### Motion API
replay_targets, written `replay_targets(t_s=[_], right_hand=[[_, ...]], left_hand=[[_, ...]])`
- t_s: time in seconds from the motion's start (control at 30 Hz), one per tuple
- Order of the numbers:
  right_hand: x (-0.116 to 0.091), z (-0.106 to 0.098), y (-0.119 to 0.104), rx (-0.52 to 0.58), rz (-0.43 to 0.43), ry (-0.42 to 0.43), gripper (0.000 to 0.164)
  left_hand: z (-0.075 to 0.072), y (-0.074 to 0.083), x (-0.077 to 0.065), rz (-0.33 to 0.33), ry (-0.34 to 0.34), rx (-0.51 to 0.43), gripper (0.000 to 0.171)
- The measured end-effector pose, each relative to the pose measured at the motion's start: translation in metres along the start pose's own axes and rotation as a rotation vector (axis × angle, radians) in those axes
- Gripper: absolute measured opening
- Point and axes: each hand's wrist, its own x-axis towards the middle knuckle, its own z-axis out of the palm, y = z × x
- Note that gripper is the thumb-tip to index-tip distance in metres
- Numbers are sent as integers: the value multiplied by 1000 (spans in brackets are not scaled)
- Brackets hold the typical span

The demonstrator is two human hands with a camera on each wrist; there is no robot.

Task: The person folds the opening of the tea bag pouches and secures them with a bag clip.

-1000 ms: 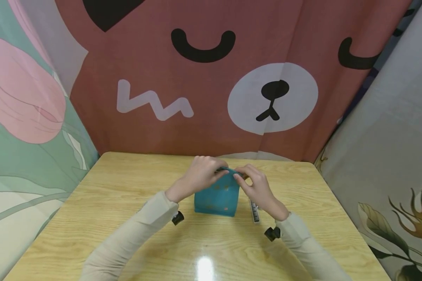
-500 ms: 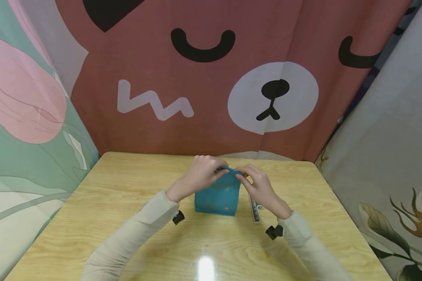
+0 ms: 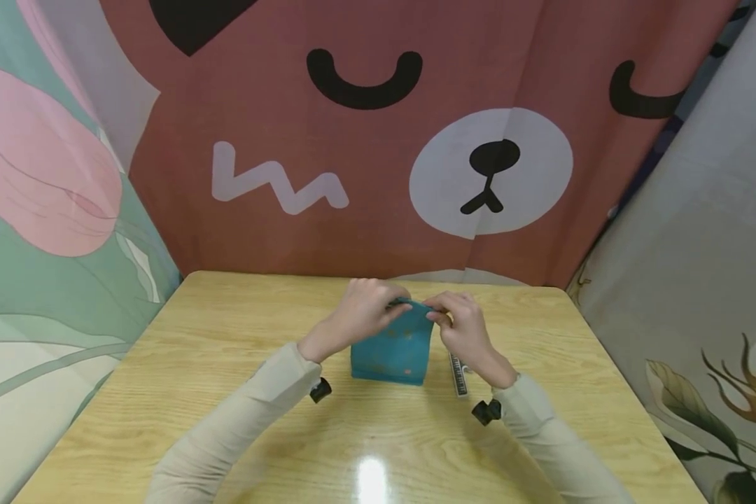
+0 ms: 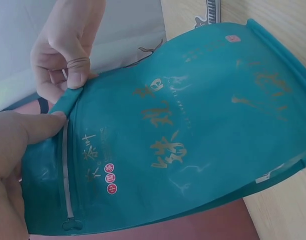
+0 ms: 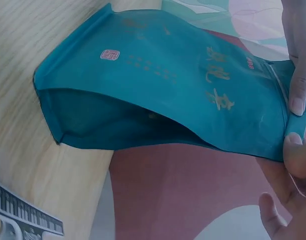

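A teal tea pouch (image 3: 390,353) with gold lettering stands on the table between both hands, its top edge folded over. My left hand (image 3: 367,308) pinches the left part of that top edge between thumb and fingers. At the right part, my right hand (image 3: 469,336) pinches the fold, its thumb pressed on the rim. In the left wrist view a pale seal strip (image 4: 67,170) runs across the pouch just below the fold. The side gusset (image 5: 118,120) bulges inward in the right wrist view.
A flat black-and-white strip with ruler-like marks (image 3: 458,376) lies on the wooden table (image 3: 258,434), right of the pouch. A printed brown curtain (image 3: 277,245) hangs behind the table's far edge, with more printed fabric (image 3: 699,245) at the sides.
My right hand has slid slightly to the right along the pouch's top edge, its thumb and fingers drawn closer together. My left hand stays in place on the pouch.
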Motion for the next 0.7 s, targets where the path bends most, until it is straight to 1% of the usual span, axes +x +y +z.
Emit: replay_targets(t_s=[0.13, 0.3, 0.47, 0.7], right_hand=[[-2, 0, 1, 49, 29, -20, 20], [-5, -1, 3, 115, 54, -53, 23], [-6, -3, 4, 129, 69, -88, 23], [-8, -6, 2, 114, 94, -104, 21]], left_hand=[[0, -1, 0, -13, 0, 17, 11], [0, -2, 0, -28, -6, 16, 12], [0, -2, 0, -33, 2, 22, 13], [0, -1, -1, -31, -4, 21, 13]])
